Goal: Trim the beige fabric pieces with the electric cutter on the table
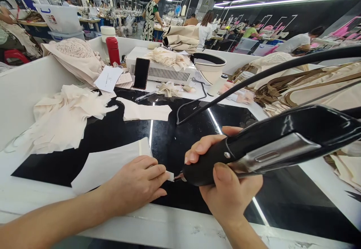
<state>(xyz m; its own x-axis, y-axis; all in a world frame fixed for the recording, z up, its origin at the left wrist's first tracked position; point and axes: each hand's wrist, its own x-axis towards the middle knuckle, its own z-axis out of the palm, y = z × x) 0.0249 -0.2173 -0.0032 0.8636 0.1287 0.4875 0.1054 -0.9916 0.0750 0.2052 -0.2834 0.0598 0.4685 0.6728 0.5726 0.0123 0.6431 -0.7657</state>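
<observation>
My right hand (225, 189) is wrapped round a black handheld tool (270, 143) with a metal lever and a black cable. Its small tip touches the corner of a pale cloth piece (109, 162) lying on the glossy black worktop (169, 136). My left hand (138, 181) lies on that cloth, fingers together, pressing its corner down right beside the tool's tip.
Cream fabric pieces (64, 117) are heaped at the left and one (143, 111) lies in the middle. A white box (160, 70) with a phone (141, 73) leaning on it, a red bottle (113, 49) and a black-rimmed bowl (208, 66) stand behind. Straps (282, 87) pile at the right. Other people work further back.
</observation>
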